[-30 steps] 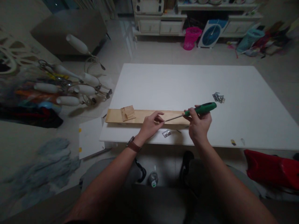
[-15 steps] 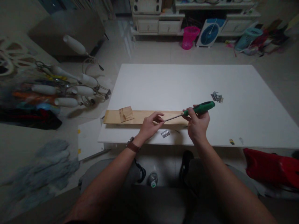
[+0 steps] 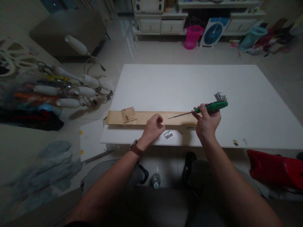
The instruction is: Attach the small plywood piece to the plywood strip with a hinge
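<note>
Head view: the right hand [image 3: 208,122] is closed around a screwdriver [image 3: 217,105], green-handled, with thin grey shaft [image 3: 181,115]; the left hand [image 3: 153,126] is half curled, its content I cannot tell.

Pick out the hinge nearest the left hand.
The lone hinge near the front edge of the table, beside the left hand; the other hinges lie clustered beyond the screwdriver handle.

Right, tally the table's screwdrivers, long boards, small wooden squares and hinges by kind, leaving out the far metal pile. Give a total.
Screwdriver: 1
Long board: 1
Small wooden square: 1
Hinge: 1
Total: 4
</note>
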The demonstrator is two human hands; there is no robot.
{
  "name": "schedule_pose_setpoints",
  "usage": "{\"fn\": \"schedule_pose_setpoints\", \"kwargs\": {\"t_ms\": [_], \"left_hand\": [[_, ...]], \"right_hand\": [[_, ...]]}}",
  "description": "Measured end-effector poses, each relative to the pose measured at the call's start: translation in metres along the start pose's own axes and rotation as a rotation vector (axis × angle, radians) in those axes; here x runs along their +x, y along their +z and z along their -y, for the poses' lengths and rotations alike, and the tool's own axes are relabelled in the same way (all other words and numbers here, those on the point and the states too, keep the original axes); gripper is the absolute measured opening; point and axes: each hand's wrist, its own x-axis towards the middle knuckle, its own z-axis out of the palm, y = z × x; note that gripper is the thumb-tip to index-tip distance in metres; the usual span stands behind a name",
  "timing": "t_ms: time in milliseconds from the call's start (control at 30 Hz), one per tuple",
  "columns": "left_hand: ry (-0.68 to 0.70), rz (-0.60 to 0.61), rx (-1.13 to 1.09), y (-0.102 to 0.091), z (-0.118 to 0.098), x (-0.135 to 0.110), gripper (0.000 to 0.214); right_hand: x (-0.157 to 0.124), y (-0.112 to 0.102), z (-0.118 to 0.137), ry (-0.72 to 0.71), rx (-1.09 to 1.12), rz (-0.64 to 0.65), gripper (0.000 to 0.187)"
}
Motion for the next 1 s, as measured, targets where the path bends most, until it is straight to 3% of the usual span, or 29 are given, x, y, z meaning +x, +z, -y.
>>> {"fn": "schedule_pose_setpoints", "kwargs": {"t_ms": [100,167,233,333,433,600,667,767,867,1000], "left_hand": [[0.082,0.248,0.191,0.012,-0.002,-0.021,0.009],[0.177,0.405,0.335,0.02,-0.002,-0.036,0.023],[0.235,0.486,0.429,0.027,0.001,-0.049,0.04],[0.276,0.508,0.524,0.033,0.009,-0.061,0.035],[0.322,0.473,0.581,0.035,0.019,-0.07,0.022],[0.422,0.419,0.556,0.033,0.033,-0.088,0.026],[0.402,0.393,0.483,0.029,0.035,-0.091,0.026],[0.243,0.271,0.308,0.019,0.033,-0.08,0.02],[0.01,0.054,0.079,0.001,0.024,-0.052,0.012],[-0.126,-0.135,-0.033,-0.03,0.02,-0.011,0.007]], "right_hand": [[0.012,-0.005,0.003,-0.039,-0.01,-0.048,0.062],[0.017,-0.008,0.004,-0.049,-0.023,-0.065,0.063],[0.019,-0.011,0.005,-0.056,-0.037,-0.066,0.064],[0.019,-0.012,0.007,-0.064,-0.045,-0.052,0.063],[0.018,-0.012,0.01,-0.063,-0.024,-0.042,0.063],[0.016,-0.011,0.013,-0.058,-0.018,-0.031,0.061],[0.015,-0.011,0.014,-0.059,-0.014,-0.024,0.06],[0.012,-0.009,0.016,-0.068,-0.012,-0.011,0.058],[0.006,-0.004,0.017,-0.08,0.005,-0.006,0.057],[-0.005,0.008,0.015,-0.076,0.04,-0.008,0.06]]}}
